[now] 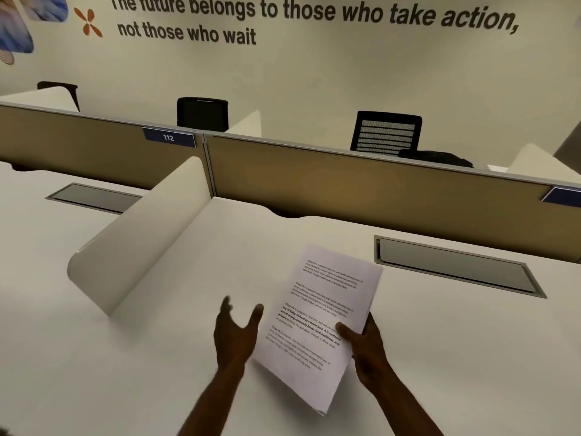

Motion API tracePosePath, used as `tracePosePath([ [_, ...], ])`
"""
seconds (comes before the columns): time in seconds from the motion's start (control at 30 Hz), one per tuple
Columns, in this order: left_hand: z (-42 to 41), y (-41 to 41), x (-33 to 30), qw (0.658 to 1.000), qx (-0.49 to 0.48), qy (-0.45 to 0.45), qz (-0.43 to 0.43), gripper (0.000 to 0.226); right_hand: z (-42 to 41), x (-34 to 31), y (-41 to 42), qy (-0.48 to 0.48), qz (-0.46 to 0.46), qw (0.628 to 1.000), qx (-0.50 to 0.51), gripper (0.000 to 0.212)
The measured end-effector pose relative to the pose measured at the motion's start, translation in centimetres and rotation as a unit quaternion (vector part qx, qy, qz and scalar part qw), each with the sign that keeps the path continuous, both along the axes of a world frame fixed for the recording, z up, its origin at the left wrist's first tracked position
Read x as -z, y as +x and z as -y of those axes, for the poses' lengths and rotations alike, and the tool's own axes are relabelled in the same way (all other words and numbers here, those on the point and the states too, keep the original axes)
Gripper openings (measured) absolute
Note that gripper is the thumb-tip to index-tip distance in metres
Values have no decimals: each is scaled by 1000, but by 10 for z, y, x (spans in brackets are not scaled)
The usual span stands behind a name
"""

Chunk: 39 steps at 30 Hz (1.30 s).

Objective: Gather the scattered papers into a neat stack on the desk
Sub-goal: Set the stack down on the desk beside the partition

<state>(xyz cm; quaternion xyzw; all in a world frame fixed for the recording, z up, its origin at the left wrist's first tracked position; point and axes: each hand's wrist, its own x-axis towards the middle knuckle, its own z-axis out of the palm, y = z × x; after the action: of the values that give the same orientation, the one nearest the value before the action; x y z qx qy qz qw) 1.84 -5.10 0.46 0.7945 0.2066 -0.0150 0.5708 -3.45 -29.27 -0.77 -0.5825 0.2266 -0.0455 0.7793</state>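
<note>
A bundle of white printed papers [317,322] is held above the white desk [188,309], tilted with its top end pointing away and to the right. My right hand [364,347] grips the bundle's right edge, thumb on the top sheet. Just left of the papers, my left hand [235,332] hovers with fingers spread and palm turned toward them, not touching. No other loose sheets show on the desk.
A curved white divider [141,234] rises at the left of the desk. A grey cable tray [456,265] is set into the desk at the right. A tan partition [345,184] closes the back, with black chairs beyond it.
</note>
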Motion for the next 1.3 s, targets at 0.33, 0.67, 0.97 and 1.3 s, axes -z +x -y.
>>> tracePosePath([
  [0.33,-6,52,-15,938,243,-208,-136,39,-20,-2,24,13,-38,996,-78,49],
  [0.67,-29,55,22,959,202,-80,-181,43,-57,31,47,-105,-127,983,-79,48],
  [0.97,-64,86,36,962,191,-44,-190,45,-88,34,73,-202,-165,958,-121,31],
  [1.3,-89,126,46,974,176,94,-111,54,-135,50,120,-196,-250,948,-8,26],
])
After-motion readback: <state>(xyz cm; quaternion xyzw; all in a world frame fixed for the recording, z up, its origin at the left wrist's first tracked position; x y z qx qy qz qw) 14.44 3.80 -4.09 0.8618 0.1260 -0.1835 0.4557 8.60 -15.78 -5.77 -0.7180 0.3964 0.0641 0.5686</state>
